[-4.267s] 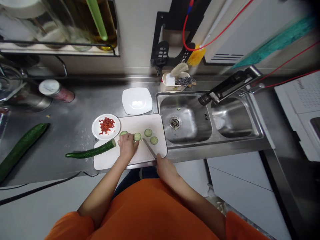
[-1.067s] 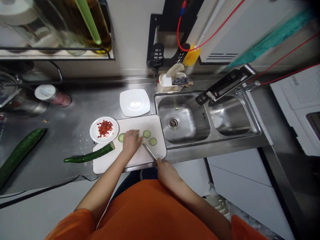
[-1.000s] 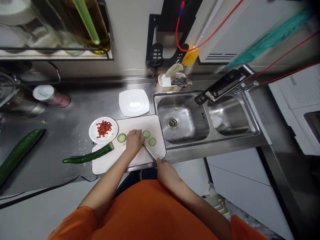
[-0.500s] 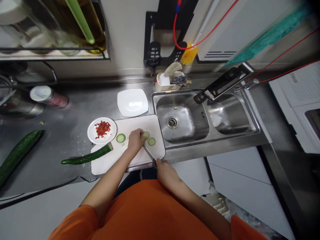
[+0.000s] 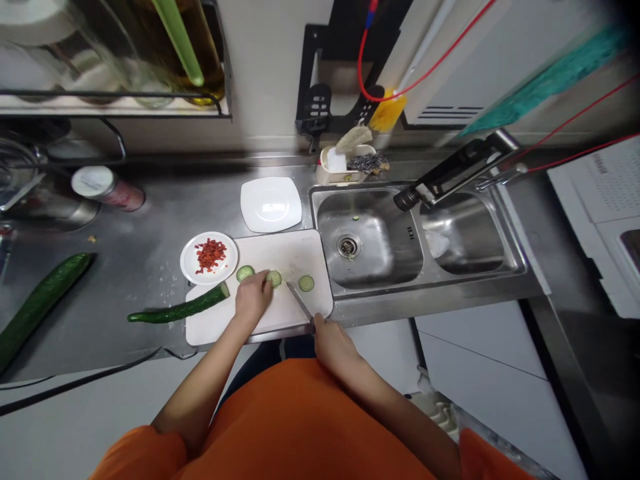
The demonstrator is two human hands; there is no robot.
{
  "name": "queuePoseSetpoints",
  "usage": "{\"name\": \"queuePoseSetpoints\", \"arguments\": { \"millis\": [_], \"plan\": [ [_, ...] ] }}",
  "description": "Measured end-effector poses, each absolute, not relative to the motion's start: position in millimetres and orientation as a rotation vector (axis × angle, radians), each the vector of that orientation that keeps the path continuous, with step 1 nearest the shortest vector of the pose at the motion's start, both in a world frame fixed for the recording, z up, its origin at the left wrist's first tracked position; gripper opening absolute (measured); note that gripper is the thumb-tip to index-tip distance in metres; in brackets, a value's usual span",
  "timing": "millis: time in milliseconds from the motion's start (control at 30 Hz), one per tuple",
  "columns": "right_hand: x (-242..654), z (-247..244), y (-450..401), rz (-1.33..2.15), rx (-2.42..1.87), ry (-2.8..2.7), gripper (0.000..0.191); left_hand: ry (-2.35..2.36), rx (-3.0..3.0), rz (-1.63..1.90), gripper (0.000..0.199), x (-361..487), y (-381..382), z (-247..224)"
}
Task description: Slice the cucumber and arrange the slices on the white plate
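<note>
My left hand [image 5: 253, 298] is over the white cutting board [image 5: 295, 313], its fingers closed on a cucumber slice [image 5: 274, 279]. In my right hand [image 5: 333, 341], at the board's near right edge, is a knife [image 5: 299, 299] whose blade points up and left over the board. A second cucumber slice [image 5: 307, 283] lies flat right of the blade. Another pale green slice [image 5: 245, 273] sits just behind my left hand, partly covered by it. The cut cucumber [image 5: 180, 311] rests with its cut end on the board's left side and its tail on the counter.
A round plate of chopped red pieces [image 5: 210, 277] overlaps the board's left corner. Behind the board stands a white square plate [image 5: 273, 205]. To the right is a double sink [image 5: 370, 291] with a faucet. A whole cucumber [image 5: 45, 303] and a lidded jar [image 5: 110, 189] are at left.
My left hand has moved left along the board with a cucumber slice, away from the knife blade. My right hand keeps the knife in about the same place. The view has shifted slightly.
</note>
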State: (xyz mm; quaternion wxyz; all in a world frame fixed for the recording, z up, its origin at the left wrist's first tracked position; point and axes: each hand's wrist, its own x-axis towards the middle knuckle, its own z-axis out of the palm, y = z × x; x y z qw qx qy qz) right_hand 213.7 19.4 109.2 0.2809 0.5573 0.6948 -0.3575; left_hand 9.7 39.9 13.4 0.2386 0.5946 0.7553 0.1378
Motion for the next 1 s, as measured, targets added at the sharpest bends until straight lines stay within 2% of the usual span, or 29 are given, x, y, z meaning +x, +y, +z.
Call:
{"name": "queuePoseSetpoints", "arguments": {
  "millis": [367,700,1000],
  "plan": [
    [193,104,21,-0.845,1.442,1.98,0.047,2.035,1.7,0.271,0.032,10,33,2],
    [174,102,24,-0.825,1.414,2.038,0.038,2.019,1.72,0.331,0.032,10,32,1],
    [168,108,26,-0.842,1.452,1.992,0.04,2.03,1.75,0.375,0.029,11,31,-6]
  ]
}}
